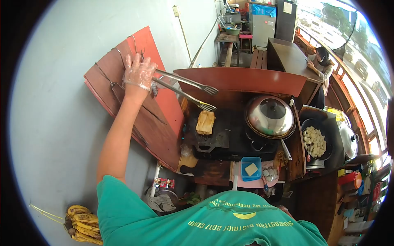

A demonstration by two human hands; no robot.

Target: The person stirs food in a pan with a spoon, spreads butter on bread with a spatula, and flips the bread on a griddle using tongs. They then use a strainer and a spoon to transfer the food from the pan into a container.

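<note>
My left hand [139,74], in a clear plastic glove, reaches up in front of the tilted red-brown board at the left. It holds a pair of long metal tongs [184,87] by the handle end. Their two tips stand apart and point right, above the back of the black griddle [219,139]. Just below the lower tip, flat golden-brown food [205,122] lies on the griddle, apart from the tongs. A sliver of skin shows past the right side of my green shirt, but my right hand cannot be made out.
Utensils hang on hooks on the red-brown board [160,53]. A lidded pan [271,117] stands right of the griddle; farther right, a wok [314,141] holds pale pieces. A blue container [250,168] with a yellowish block is in front. Bananas [85,223] hang lower left. A person [322,67] sits beyond.
</note>
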